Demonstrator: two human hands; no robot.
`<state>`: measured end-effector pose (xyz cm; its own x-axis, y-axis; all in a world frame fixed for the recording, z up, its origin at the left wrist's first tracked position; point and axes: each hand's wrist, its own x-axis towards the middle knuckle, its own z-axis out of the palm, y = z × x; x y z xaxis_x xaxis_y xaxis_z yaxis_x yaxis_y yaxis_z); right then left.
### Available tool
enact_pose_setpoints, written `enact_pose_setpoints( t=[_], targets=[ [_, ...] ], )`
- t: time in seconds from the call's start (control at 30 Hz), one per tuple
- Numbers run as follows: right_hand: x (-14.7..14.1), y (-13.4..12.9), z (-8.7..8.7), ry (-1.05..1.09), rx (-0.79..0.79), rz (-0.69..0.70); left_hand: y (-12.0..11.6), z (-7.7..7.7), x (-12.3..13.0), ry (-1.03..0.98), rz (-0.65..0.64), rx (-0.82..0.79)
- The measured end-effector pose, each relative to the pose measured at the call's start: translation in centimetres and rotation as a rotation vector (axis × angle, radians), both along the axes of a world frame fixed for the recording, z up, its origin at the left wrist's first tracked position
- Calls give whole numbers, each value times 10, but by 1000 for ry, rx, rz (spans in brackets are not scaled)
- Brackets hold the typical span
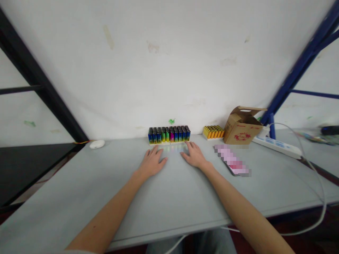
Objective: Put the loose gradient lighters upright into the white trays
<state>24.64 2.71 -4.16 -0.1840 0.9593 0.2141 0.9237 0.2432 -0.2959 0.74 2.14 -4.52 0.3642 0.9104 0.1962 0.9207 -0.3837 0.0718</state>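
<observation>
My left hand lies palm down on the grey table with its fingers spread, holding nothing. Opposite it, my right hand rests in the same way, fingers apart. Just beyond the fingertips stand rows of upright cylinders that look like batteries, with black tops and blue, green, yellow and pink wrappers. They sit on a low white tray against the wall. The right fingertips are very close to the tray's front edge; whether they touch it I cannot tell.
A block of yellow batteries stands to the right, beside an open cardboard box. A phone with a blurred screen lies nearer. Further right are a white power strip and its cable. At left sits a white oval case.
</observation>
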Motion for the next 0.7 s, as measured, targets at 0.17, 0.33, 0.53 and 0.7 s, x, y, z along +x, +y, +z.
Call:
enact_pose_setpoints(
  t=[0.17,0.33,0.53,0.7],
  targets=[
    [-10,-21,5,-38,-16,92,-11,0,4,-26,-62,60],
    [-22,-32,8,-78,-83,173,-26,1,13,-24,-135,-18],
    [-20,-31,10,-100,-102,200,-28,4,14,0,-144,-58],
    [-19,-32,11,-128,-95,214,-29,7,14,19,-139,-59]
  ],
)
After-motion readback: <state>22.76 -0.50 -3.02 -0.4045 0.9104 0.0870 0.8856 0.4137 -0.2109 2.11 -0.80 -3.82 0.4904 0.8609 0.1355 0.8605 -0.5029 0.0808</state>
